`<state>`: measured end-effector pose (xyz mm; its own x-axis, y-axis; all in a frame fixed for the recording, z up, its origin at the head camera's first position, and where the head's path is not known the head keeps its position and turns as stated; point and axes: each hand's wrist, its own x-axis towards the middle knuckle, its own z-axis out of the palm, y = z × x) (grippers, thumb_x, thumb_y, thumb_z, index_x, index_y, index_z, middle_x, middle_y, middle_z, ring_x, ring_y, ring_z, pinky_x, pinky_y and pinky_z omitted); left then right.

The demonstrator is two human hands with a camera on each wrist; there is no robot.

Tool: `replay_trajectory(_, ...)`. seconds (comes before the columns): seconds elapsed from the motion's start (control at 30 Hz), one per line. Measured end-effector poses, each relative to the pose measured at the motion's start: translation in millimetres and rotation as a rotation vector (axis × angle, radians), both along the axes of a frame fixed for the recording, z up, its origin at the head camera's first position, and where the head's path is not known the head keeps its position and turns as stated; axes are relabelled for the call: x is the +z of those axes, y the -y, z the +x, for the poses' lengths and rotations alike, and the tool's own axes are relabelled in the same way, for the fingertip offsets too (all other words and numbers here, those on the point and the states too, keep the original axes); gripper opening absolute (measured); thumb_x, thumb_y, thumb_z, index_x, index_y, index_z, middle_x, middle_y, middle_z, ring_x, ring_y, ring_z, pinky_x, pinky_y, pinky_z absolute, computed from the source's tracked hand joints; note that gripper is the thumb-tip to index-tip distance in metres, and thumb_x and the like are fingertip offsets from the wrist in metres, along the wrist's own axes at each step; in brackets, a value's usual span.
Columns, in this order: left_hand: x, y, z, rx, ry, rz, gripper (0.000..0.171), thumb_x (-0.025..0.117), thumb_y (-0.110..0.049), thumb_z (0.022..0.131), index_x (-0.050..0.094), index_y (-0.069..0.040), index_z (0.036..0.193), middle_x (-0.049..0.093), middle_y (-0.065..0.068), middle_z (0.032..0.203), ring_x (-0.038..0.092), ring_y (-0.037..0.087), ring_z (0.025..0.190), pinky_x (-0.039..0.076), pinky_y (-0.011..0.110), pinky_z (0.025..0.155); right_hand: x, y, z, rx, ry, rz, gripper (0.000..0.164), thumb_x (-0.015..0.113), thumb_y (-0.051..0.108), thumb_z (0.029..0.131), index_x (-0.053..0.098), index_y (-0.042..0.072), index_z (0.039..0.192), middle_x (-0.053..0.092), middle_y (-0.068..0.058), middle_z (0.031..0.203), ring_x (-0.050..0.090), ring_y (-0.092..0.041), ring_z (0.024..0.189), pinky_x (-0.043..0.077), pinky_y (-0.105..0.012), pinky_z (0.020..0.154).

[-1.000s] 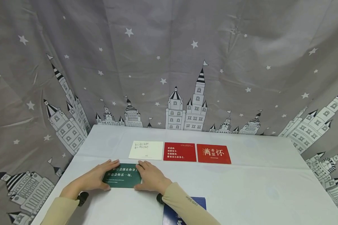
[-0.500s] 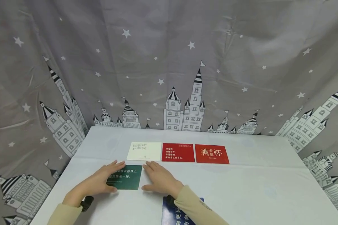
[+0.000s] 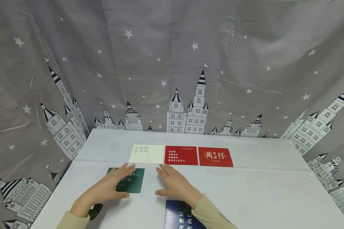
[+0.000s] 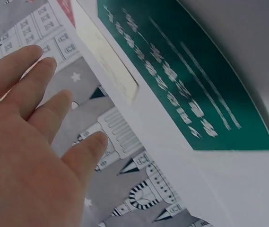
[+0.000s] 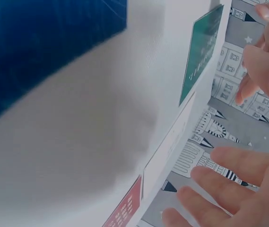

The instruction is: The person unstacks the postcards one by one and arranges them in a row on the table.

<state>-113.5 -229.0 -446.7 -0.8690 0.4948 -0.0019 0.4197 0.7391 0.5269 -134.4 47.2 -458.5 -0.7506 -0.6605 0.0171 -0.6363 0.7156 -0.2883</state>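
A dark green card (image 3: 137,183) with white lettering lies flat on the white table. My left hand (image 3: 109,186) hovers over its left part with fingers spread and relaxed, hiding some of the lettering in the head view. The left wrist view has the green card (image 4: 172,71) beyond that hand, which holds nothing. To the right of the card is my right hand (image 3: 177,186), palm down, fingers loosely extended, nothing in its grasp. Below the right wrist lies a dark blue card (image 3: 172,213) with white characters, partly covered by the sleeve and cut off by the frame's bottom.
Along the back of the table (image 3: 261,190), a cream card (image 3: 147,155) with handwriting, a red card (image 3: 182,156) with white text and an orange-red card (image 3: 216,156) lie in a row. Behind stands a grey curtain (image 3: 149,47) printed with castles and stars.
Both hands were at the green card's sides. The right hand has come off it and moved right; the left has slid rightward over the card. The blue card is more exposed.
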Motion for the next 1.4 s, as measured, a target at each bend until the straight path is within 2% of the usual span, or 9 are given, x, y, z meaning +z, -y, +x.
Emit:
replay_trajectory(0.3, 3.1, -23, 4.2, -0.013, -0.003, -0.022, 0.084, 0.080, -0.031, 0.075, 0.041, -0.007, 0.145, 0.035, 0.010, 0.151, 0.023, 0.039, 0.139, 0.010, 0.066, 0.107, -0.9, -19, 9.4, -0.014, 0.004, -0.032, 0.078, 0.071, 0.044, 0.083, 0.042, 0.006, 0.144, 0.038, -0.011, 0.149, 0.031, -0.027, 0.138, 0.031, -0.040, 0.109)
replay_trajectory(0.5, 4.4, -36, 7.0, -0.056, -0.031, -0.011, 0.085, 0.080, -0.032, 0.075, 0.040, -0.005, 0.145, 0.035, 0.009, 0.151, 0.024, 0.038, 0.139, 0.013, 0.066, 0.107, -1.5, -35, 16.2, -0.019, -0.019, -0.063, 0.077, 0.070, 0.043, 0.084, 0.042, 0.003, 0.143, 0.038, -0.013, 0.148, 0.033, -0.030, 0.137, 0.032, -0.042, 0.109)
replay_trajectory(0.73, 1.8, -50, 14.0, -0.088, -0.054, 0.022, 0.085, 0.081, -0.031, 0.074, 0.041, -0.005, 0.145, 0.037, 0.008, 0.150, 0.026, 0.036, 0.139, 0.015, 0.064, 0.107, -6.7, -56, 27.5, -0.062, 0.003, -0.075, 0.076, 0.071, 0.042, 0.083, 0.043, 0.004, 0.143, 0.041, -0.013, 0.146, 0.036, -0.030, 0.135, 0.035, -0.045, 0.106)
replay_trajectory(1.1, -6.3, -70, 22.9, -0.128, -0.019, 0.023, 0.087, 0.082, -0.029, 0.071, 0.041, -0.007, 0.145, 0.036, 0.005, 0.151, 0.024, 0.032, 0.140, 0.014, 0.059, 0.110, -9.4, -83, 40.0, -0.111, 0.046, -0.090, 0.078, 0.072, 0.044, 0.081, 0.043, 0.005, 0.143, 0.042, -0.013, 0.144, 0.038, -0.032, 0.133, 0.038, -0.051, 0.102)
replay_trajectory(1.4, -11.9, -85, 32.3, -0.168, -0.060, 0.034, 0.087, 0.082, -0.031, 0.071, 0.042, -0.009, 0.145, 0.038, 0.003, 0.150, 0.027, 0.030, 0.140, 0.019, 0.056, 0.110, -11.3, -100, 47.4, -0.154, 0.079, -0.084, 0.079, 0.071, 0.046, 0.081, 0.043, 0.007, 0.143, 0.041, -0.013, 0.145, 0.037, -0.032, 0.133, 0.038, -0.053, 0.101)
